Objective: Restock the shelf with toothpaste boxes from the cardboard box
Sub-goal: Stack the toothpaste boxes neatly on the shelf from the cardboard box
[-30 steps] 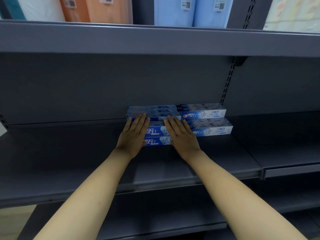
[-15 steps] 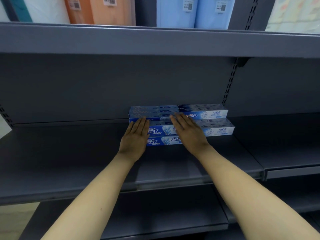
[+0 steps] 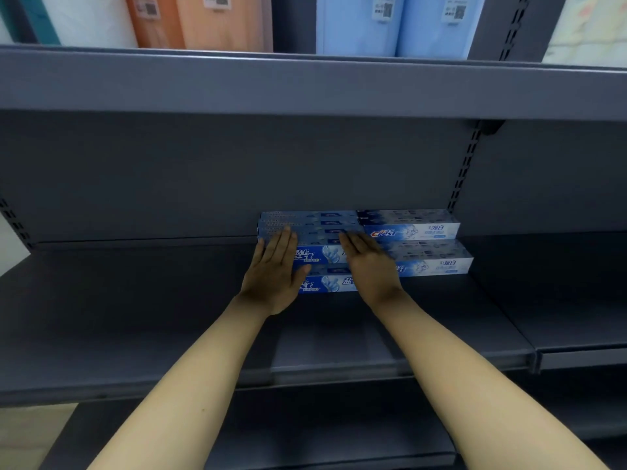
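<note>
Dark grey shelf (image 3: 135,317), middle tier: toothpaste boxes (image 3: 412,228), blue and white, lying flat in stepped rows near the back panel. Left hand (image 3: 273,278): flat on the left group of boxes, fingers straight and together, gripping nothing. Right hand (image 3: 371,266): flat on the boxes just beside, fingers straight, pointing back and left, gripping nothing. Upper shelf: orange packages (image 3: 200,22) and light blue packages (image 3: 400,25), upright, labelled.

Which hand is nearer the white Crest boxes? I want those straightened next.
Right. The right hand lies against the white boxes' left ends; the left hand rests on the blue boxes, farther left.
</note>
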